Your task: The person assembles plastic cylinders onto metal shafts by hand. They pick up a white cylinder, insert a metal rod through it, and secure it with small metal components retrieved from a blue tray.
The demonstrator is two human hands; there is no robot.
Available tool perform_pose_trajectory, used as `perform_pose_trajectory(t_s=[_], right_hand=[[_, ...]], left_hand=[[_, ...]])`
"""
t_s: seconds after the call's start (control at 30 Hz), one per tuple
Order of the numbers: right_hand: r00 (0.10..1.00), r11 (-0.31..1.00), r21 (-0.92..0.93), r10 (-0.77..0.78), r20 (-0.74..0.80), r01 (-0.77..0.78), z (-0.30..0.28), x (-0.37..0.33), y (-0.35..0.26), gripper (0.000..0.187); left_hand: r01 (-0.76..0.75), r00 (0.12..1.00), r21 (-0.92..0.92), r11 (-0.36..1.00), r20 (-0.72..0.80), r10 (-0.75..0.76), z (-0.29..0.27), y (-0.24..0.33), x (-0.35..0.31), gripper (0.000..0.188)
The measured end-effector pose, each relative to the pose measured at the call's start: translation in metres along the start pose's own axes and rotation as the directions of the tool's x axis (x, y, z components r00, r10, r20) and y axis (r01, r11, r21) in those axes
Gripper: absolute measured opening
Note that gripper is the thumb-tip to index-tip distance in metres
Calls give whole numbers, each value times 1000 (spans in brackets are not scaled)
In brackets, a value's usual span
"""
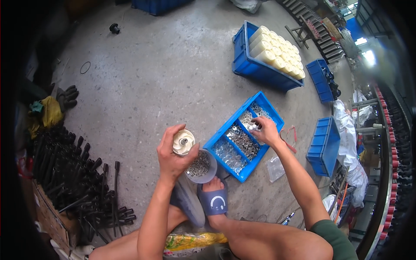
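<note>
My left hand, raised over the floor, grips a cream impeller with curved vanes and a metal stub at its centre. Under that hand stands a translucent round tub holding many small metal pins or screws. To the right lies a blue divided tray. Its compartments hold clear plastic-looking pieces, small metal parts and washer-like rings. My right hand reaches into a far compartment, fingers pinched together; what sits between them is too small to make out.
A blue crate full of cream cylinders stands far right. Two more blue bins sit along the right side. Black rod-like parts are heaped at left. A small plastic bag lies beside the tray. Rollers stand behind.
</note>
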State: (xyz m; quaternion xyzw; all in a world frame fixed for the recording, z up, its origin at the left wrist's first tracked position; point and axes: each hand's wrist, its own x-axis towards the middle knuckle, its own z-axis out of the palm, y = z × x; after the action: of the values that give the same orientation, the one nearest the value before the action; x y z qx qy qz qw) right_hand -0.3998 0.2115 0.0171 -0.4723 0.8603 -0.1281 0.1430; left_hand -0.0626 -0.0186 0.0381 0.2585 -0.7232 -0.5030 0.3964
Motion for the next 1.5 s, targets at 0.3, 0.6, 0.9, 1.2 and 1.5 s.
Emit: perform_pose_trajectory(t_s=[0.3, 0.6, 0.9, 1.2, 1.5], right_hand=[[991, 998, 44, 43, -126, -38, 6, -15, 14, 25], [994, 988, -149, 35, -106, -51, 13, -6, 2, 28], [985, 951, -287, -146, -96, 113, 12, 21, -15, 23], [963, 758, 610, 268, 35, -233, -25, 11, -62, 24], [981, 494, 860, -62, 182, -128, -52, -10, -225, 30]], left_hand=[[-35, 999, 4, 999, 6, 35, 1, 1, 1, 56], [-69, 997, 21, 997, 28, 68, 2, 4, 0, 56], [2, 1000, -4, 1000, 0, -2, 2, 1, 1, 55], [-58, 998, 39, 998, -6, 58, 2, 1, 0, 57], [-90, 996, 10, 996, 20, 89, 7, 6, 3, 56]])
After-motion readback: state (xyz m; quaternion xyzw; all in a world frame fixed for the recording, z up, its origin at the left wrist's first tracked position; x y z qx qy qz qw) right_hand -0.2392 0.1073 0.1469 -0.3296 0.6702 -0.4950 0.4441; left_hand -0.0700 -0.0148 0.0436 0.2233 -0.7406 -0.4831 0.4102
